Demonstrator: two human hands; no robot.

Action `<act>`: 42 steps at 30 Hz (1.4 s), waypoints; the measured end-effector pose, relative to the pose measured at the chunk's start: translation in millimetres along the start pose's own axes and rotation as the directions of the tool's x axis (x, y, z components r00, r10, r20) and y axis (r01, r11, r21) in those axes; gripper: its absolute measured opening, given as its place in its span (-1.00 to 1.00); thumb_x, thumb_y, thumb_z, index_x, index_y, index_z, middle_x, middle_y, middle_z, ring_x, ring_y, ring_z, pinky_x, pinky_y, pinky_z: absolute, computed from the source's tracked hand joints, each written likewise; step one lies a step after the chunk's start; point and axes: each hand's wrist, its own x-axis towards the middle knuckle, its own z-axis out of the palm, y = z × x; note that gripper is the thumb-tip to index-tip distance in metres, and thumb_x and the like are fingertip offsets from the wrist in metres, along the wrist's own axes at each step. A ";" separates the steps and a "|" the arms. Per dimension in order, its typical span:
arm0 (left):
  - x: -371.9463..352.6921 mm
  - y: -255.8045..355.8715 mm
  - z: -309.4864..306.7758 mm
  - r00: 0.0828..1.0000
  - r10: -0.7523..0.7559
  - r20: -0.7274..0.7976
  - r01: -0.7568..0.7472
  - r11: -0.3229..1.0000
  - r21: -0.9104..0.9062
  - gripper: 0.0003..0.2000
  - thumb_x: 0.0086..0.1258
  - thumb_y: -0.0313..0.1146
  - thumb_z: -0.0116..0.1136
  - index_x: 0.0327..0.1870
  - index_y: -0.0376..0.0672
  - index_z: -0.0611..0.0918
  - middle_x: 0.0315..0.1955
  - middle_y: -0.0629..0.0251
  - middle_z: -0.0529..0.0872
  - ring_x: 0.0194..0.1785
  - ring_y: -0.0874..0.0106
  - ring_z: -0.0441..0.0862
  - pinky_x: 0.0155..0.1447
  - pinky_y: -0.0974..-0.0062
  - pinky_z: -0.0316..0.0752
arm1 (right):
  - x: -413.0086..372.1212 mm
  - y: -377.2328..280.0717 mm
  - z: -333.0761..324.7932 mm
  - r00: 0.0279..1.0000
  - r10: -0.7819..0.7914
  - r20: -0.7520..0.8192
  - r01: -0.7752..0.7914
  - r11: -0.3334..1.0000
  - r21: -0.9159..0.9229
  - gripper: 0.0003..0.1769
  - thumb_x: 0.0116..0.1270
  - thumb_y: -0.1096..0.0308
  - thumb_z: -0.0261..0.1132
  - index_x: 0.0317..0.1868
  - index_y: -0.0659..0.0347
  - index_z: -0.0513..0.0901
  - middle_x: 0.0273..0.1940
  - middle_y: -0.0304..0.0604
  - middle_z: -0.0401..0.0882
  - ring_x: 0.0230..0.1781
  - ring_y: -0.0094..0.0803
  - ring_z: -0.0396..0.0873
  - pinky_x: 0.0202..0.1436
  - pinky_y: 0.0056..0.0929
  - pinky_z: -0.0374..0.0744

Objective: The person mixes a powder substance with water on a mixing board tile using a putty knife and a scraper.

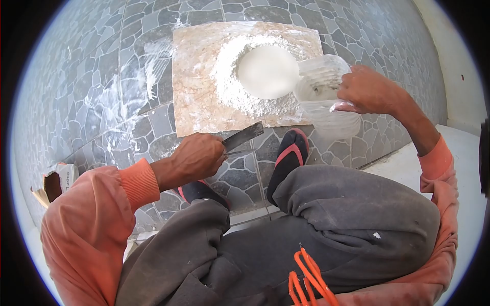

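Observation:
My left hand (196, 155) is closed around a putty knife (246, 135), its dark flat blade pointing right over the near edge of a brown marbled slab (196, 89). With my right hand (368, 91) I grip a translucent plastic container (324, 66), tilted, its left side at the rim of a round milky pool (268, 71). A thick ring of white powder (227, 61) surrounds the pool on the slab. Whether liquid is running from the container cannot be made out. White residue shows on my right fingertips.
Grey stone-patterned floor tiles (398, 66) lie around the slab, with white smears (150, 71) at left. My feet in dark socks and sandals (292, 158) are close to the slab's near edge. An opened cardboard box (66, 176) stands far left; a pale wall (451, 66) rises at right.

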 end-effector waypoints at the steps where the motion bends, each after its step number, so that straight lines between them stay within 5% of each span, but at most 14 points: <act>1: 0.2 -0.5 0.4 1.000 0.004 -0.003 -0.004 1.000 0.005 -0.79 0.32 -0.31 0.17 -0.45 -0.26 0.67 -0.40 0.07 0.64 -0.26 0.05 0.64 -0.11 0.13 0.54 | -5.0 2.9 2.2 1.000 0.011 -0.023 -0.011 1.000 0.003 -0.57 0.30 -0.04 0.30 -0.51 0.16 0.63 -0.51 -0.07 0.61 -0.39 -0.09 0.60 -0.17 -0.13 0.50; 12: 7.6 0.6 0.5 1.000 0.009 -0.004 -0.009 1.000 0.002 -0.80 0.32 -0.33 0.17 -0.45 -0.25 0.68 -0.42 0.09 0.65 -0.26 0.04 0.63 -0.11 0.12 0.54 | -68.5 60.4 34.5 0.900 0.338 -0.277 -0.321 0.941 0.106 -0.68 0.30 0.12 0.35 -0.41 0.23 0.62 -0.43 -0.07 0.59 -0.34 -0.08 0.56 -0.16 -0.15 0.52; 19: 8.2 1.5 -1.9 1.000 0.022 -0.017 -0.022 1.000 0.002 -0.78 0.28 -0.34 0.21 -0.49 -0.32 0.66 -0.38 0.05 0.67 -0.29 0.04 0.66 -0.15 0.15 0.57 | -97.2 101.0 73.0 0.703 0.678 -0.217 -0.623 0.733 0.273 -0.64 0.43 0.15 0.24 -0.23 0.34 0.70 -0.37 0.07 0.67 -0.34 0.00 0.60 -0.13 -0.14 0.56; 28: 8.3 2.8 -2.0 0.999 0.018 -0.027 -0.019 1.000 -0.014 -0.77 0.28 -0.33 0.21 -0.48 -0.33 0.67 -0.38 0.03 0.67 -0.29 0.03 0.66 -0.14 0.14 0.57 | -108.3 99.8 53.0 0.757 0.611 -0.233 -0.575 0.791 0.209 -0.67 0.39 0.16 0.29 -0.26 0.32 0.70 -0.32 0.06 0.67 -0.31 -0.05 0.61 -0.14 -0.16 0.56; 34: 11.4 0.4 0.3 1.000 0.000 0.004 0.000 1.000 0.005 -0.81 0.31 -0.32 0.17 -0.43 -0.25 0.68 -0.39 0.08 0.65 -0.25 0.04 0.64 -0.09 0.12 0.55 | -82.8 68.8 47.6 0.891 0.389 -0.235 -0.354 0.918 0.177 -0.72 0.33 0.21 0.33 -0.41 0.28 0.64 -0.42 -0.03 0.64 -0.38 -0.07 0.58 -0.23 -0.19 0.55; 42: 8.0 0.7 -1.4 1.000 0.006 -0.014 -0.006 1.000 0.002 -0.78 0.29 -0.33 0.20 -0.48 -0.31 0.66 -0.40 0.03 0.66 -0.28 0.02 0.66 -0.13 0.12 0.56 | -56.7 38.9 35.8 0.917 0.318 -0.239 -0.257 0.932 0.254 -0.73 0.29 0.17 0.38 -0.38 0.22 0.69 -0.47 -0.09 0.62 -0.41 -0.14 0.58 -0.23 -0.19 0.54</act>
